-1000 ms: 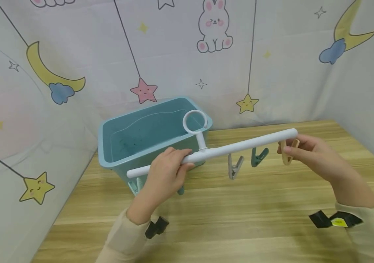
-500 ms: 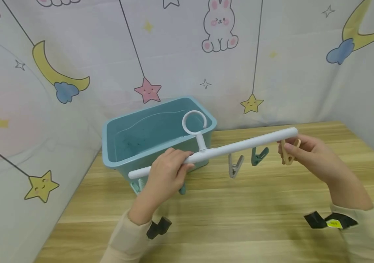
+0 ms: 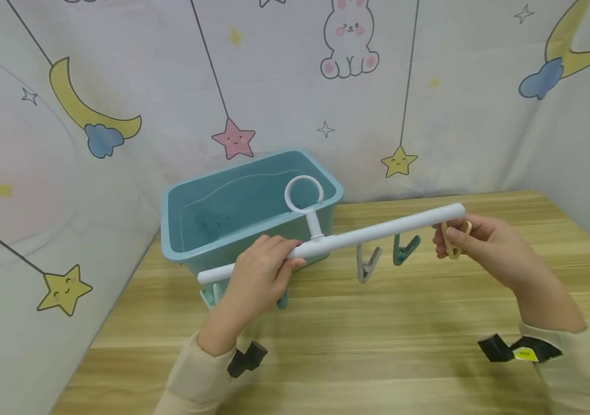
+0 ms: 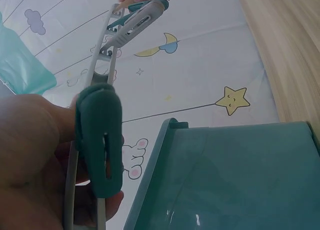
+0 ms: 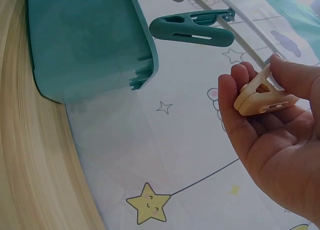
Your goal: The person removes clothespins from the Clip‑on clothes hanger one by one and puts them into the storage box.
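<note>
R hand (image 3: pixel 497 248) pinched tan clip (image 3: pixel 453 253) at R end of hanger (image 3: pixel 388 230), above tabletop (image 3: pixel 367 334).
L hand (image 3: pixel 258 268) had its fingers clamped round hanger, L of its mid; bin (image 3: pixel 166 225) sat nr tabletop's far L corner. Step in hand was prob. fixing or freeing clip; couldn't tell if it was seated. Next move likely called for steady L hold w/ firm R squeeze.

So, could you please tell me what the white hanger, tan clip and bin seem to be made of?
White hanger: probably smooth plastic, evenly coloured; painted metal is possible. Tan clip: likely matte moulded plastic, slotted, no visible grain. Bin: apparently plastic, slightly glossy, with highlights on its side.
</note>
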`<action>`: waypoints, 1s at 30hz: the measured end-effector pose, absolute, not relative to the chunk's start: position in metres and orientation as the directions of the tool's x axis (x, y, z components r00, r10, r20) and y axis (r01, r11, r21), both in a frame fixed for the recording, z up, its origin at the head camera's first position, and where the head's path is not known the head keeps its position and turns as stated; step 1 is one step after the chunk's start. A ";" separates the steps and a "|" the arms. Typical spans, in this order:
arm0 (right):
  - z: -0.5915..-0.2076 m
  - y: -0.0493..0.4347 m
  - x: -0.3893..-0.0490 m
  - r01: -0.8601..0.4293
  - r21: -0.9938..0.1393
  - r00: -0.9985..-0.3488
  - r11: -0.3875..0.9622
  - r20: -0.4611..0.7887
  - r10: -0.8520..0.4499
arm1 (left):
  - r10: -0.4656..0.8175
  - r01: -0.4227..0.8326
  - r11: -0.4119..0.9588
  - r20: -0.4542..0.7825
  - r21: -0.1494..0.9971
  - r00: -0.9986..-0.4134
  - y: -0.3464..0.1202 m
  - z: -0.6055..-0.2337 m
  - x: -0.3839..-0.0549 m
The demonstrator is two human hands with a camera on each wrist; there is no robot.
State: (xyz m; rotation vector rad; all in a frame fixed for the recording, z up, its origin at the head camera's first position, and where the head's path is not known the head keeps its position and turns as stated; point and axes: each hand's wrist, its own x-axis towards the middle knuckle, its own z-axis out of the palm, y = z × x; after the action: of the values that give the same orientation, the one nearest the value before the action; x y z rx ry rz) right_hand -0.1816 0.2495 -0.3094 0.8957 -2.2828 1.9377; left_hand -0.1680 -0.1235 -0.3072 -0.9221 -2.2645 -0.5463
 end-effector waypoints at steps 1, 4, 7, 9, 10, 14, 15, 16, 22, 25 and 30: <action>-0.309 0.250 -0.181 -0.426 -0.901 -0.839 0.084 0.359 -0.408 | 0.471 0.728 0.672 0.679 0.138 -0.564 -0.123 -0.307 -0.168; -0.310 0.250 -0.181 -0.428 -0.897 -0.835 0.108 0.348 -0.425 | 0.470 0.723 0.676 0.673 0.143 -0.572 -0.123 -0.307 -0.167; -0.311 0.250 -0.182 -0.434 -0.896 -0.816 0.090 0.349 -0.460 | 0.465 0.721 0.678 0.674 0.147 -0.574 -0.123 -0.307 -0.167; -0.311 0.250 -0.182 -0.431 -0.900 -0.805 0.065 0.351 -0.478 | 0.459 0.718 0.680 0.678 0.147 -0.574 -0.123 -0.307 -0.167; -0.311 0.250 -0.182 -0.429 -0.902 -0.801 0.053 0.352 -0.485 | 0.457 0.717 0.681 0.680 0.146 -0.573 -0.123 -0.306 -0.167; -0.310 0.249 -0.182 -0.422 -0.907 -0.787 0.007 0.363 -0.498 | 0.455 0.716 0.683 0.682 0.145 -0.572 -0.124 -0.307 -0.167; -0.310 0.249 -0.183 -0.421 -0.907 -0.782 -0.010 0.369 -0.502 | 0.455 0.714 0.685 0.681 0.145 -0.574 -0.124 -0.306 -0.167; -0.310 0.248 -0.183 -0.419 -0.908 -0.777 -0.031 0.376 -0.504 | 0.454 0.713 0.686 0.680 0.144 -0.575 -0.124 -0.307 -0.167; -0.309 0.245 -0.183 -0.413 -0.898 -0.755 -0.151 0.431 -0.495 | 0.457 0.710 0.689 0.675 0.144 -0.580 -0.124 -0.309 -0.169; -0.309 0.244 -0.182 -0.412 -0.890 -0.746 -0.196 0.453 -0.488 | 0.473 0.725 0.674 0.673 0.138 -0.569 -0.124 -0.310 -0.169; -0.309 0.244 -0.182 -0.411 -0.883 -0.732 -0.229 0.469 -0.495 | 0.498 0.752 0.650 0.683 0.113 -0.533 -0.124 -0.312 -0.171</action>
State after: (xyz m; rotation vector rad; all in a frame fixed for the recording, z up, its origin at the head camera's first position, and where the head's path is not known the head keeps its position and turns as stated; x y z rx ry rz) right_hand -0.1820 0.2439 -0.3092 1.1696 -1.9870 2.2223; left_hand -0.1714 -0.1243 -0.3118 -0.9665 -2.2460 -0.5312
